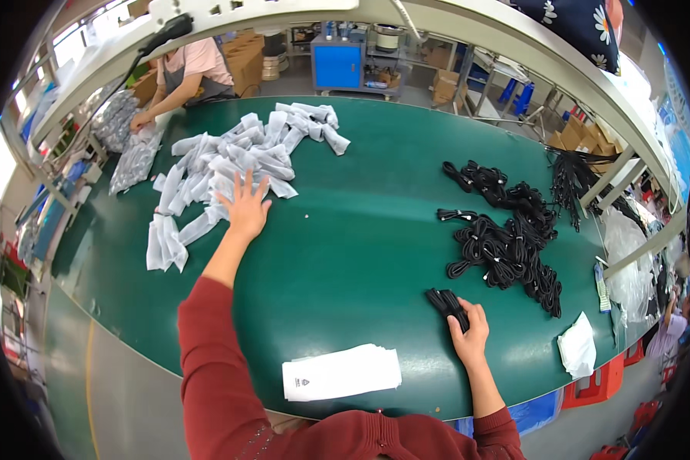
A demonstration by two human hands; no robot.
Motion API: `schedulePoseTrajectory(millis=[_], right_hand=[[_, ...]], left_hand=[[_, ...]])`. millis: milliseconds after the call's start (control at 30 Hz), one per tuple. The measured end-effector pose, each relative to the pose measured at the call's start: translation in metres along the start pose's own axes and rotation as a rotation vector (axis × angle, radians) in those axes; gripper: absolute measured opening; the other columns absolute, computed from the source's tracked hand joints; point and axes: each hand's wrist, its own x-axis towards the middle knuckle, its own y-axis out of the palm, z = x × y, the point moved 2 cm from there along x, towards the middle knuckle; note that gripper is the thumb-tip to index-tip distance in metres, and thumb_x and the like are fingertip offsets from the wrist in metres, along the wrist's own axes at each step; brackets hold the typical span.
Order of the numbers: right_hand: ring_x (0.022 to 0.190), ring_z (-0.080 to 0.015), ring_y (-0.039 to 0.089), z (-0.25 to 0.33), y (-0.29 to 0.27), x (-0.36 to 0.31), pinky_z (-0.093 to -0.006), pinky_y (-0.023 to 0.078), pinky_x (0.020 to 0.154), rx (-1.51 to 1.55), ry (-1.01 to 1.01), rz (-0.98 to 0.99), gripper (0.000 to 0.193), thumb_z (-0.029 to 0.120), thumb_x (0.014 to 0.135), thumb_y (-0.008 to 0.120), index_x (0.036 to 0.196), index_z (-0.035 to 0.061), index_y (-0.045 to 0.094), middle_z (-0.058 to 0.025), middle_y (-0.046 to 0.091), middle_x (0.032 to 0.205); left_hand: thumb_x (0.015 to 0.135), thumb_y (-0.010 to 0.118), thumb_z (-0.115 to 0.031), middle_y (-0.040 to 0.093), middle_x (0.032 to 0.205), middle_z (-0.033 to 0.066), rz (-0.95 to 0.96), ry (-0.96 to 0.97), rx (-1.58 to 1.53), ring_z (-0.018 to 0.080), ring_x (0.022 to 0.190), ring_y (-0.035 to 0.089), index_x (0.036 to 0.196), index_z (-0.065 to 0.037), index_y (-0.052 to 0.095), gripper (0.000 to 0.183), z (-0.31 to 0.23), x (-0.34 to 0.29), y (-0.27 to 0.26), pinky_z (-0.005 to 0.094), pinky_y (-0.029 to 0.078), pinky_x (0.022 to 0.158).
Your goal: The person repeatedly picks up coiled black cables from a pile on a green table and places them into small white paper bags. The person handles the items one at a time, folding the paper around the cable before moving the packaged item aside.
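My left hand (245,208) reaches out with its fingers spread at the near edge of a heap of small white translucent packets (241,157); it grips nothing that I can see. At the right, my right hand (471,331) is closed round a coiled black cable (443,301), low over the green table. Beyond it lies a pile of similar black coiled cables (506,238). A stack of flat white bags (341,373) with small dark print lies at the table's near edge, between my forearms.
A crumpled white bag (577,346) lies at the near right of the green table (360,268). Across the far left, a co-worker (184,80) handles a clear bag of packets (136,161). A shelf frame (468,19) crosses overhead; more black cables (571,180) hang at the far right.
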Motion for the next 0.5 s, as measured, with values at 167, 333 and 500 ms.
schedulePoseTrajectory(millis=[167,333,500], right_hand=[[0.08,-0.029,0.06,0.002,0.001,-0.002,-0.0381,0.05,0.073,0.018,0.006,-0.002,0.037,0.01,0.079,0.074,0.114,0.001,0.065,-0.0124,0.058,0.089],[0.08,-0.0288,0.06,0.003,0.0,-0.002,-0.0379,0.05,0.073,0.018,0.012,0.01,0.037,0.01,0.079,0.074,0.114,0.0019,0.065,-0.0123,0.059,0.088],[0.081,-0.0297,0.06,0.007,0.0,0.001,-0.038,0.051,0.073,-0.006,-0.017,-0.01,0.037,0.009,0.079,0.073,0.114,0.002,0.064,-0.0131,0.059,0.089]], left_hand=[[0.077,0.071,-0.063,0.015,0.162,0.0214,-0.176,-0.468,0.038,0.0473,0.148,0.012,0.154,-0.021,0.031,0.096,0.099,-0.124,-0.042,0.0782,0.011,0.105],[0.082,0.061,-0.071,0.022,0.152,0.0389,0.079,-0.705,-0.036,0.0564,0.142,0.02,0.159,-0.021,0.018,0.101,0.196,-0.158,0.011,0.0699,0.014,0.111],[0.09,0.053,-0.067,0.028,0.145,0.0453,0.026,-0.508,-0.102,0.0571,0.14,0.024,0.159,-0.028,0.018,0.087,0.18,-0.083,0.054,0.0628,0.019,0.114]])
